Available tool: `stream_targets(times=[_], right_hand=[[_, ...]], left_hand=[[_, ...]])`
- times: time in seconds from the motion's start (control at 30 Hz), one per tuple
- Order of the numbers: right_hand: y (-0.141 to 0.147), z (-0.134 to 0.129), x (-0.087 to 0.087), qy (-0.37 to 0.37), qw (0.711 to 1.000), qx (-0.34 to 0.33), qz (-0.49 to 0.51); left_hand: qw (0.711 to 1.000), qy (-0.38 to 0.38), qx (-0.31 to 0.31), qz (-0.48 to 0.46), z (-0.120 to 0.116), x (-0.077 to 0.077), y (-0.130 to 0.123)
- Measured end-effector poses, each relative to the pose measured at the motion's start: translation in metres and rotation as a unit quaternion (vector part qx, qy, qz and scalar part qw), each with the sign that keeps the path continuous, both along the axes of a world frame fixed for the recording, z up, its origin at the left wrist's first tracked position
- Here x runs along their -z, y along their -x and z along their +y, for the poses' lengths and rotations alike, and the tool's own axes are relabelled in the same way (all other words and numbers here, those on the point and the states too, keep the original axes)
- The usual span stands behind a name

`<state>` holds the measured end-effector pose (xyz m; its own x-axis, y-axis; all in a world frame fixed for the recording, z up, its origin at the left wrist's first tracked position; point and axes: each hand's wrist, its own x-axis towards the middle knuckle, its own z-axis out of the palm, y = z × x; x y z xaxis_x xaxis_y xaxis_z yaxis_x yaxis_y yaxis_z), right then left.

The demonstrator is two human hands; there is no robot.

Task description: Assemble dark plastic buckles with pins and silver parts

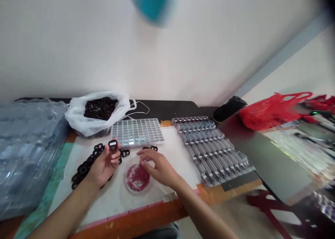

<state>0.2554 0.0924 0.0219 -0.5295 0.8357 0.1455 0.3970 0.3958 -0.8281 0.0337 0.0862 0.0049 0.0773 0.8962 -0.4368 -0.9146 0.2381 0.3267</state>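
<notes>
My left hand (103,167) is raised over the white sheet and pinches a small black plastic frame (113,145) with a pale rectangular window. Under and beside that wrist lies a pile of similar black frames (85,167). My right hand (158,167) has its thumb and fingertips drawn together above a clear round dish (138,192); anything between them is too small to make out. Thin dark-red sticks (137,179) fill the dish. Behind both hands lies a clear gridded tray (138,131) with small pale pieces in its cells.
A white plastic bag (74,110) full of dark parts stands behind the pile. Stacked clear plastic trays (28,148) flank the left side. To the right lies a ridged clear tray (211,150) with rows of parts. A red bag (269,111) sits farther right, above a dark-red stool (272,207).
</notes>
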Motion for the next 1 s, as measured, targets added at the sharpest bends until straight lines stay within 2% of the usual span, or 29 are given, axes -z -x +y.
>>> stream_targets(times=[0.17,0.27,0.33,0.5,0.6,0.73,1.0], right_hand=[[0.013,-0.020,-0.001,-0.032,0.997,-0.063,-0.038],[0.014,-0.015,-0.007,-0.091,0.989,-0.107,-0.044],[0.015,-0.002,-0.013,-0.124,0.988,-0.089,-0.010],[0.035,0.032,-0.027,-0.199,0.978,0.020,0.062],[0.048,0.038,-0.022,-0.231,0.971,0.052,0.035],[0.054,0.034,-0.007,-0.274,0.959,0.078,0.009],[0.055,0.032,0.003,-0.345,0.935,0.075,-0.027]], left_hand=[[1.000,-0.020,0.008,0.022,0.002,0.006,0.001],[0.999,-0.026,0.024,0.040,0.002,0.010,-0.002],[0.998,-0.032,0.034,0.051,0.002,0.013,-0.004],[0.993,-0.081,0.049,0.065,0.002,0.021,-0.006],[0.991,-0.099,0.053,0.072,0.002,0.025,-0.006],[0.988,-0.114,0.071,0.078,0.001,0.029,-0.008],[0.988,-0.111,0.072,0.079,0.001,0.033,-0.010]])
